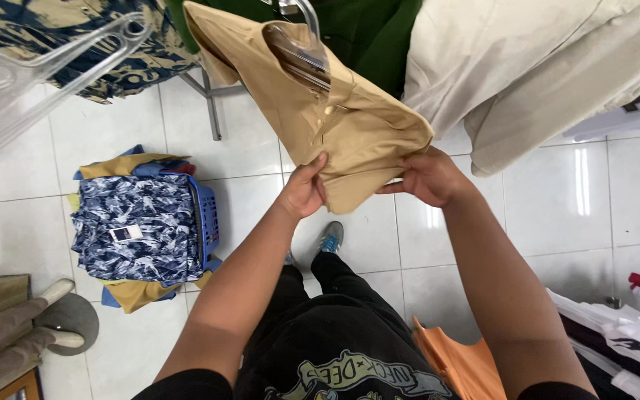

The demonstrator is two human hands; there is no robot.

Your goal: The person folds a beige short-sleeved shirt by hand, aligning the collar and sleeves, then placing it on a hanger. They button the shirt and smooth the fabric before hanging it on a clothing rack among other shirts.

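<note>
A tan collared shirt [335,118] hangs on a clear plastic hanger [301,48] in front of me. My left hand [304,189] grips the shirt's lower left part. On the lower right side, my right hand [427,178] pinches the fabric. Both hands hold the bottom of the shirt gathered up. The hanger's hook rises out of view at the top.
A blue basket [207,216] piled with folded clothes, a blue patterned one on top, stands on the white tile floor at left. Cream [542,67], green [379,37] and patterned garments hang above. An empty clear hanger [31,81] is at upper left. Orange cloth [461,363] and folded clothes [624,333] lie lower right.
</note>
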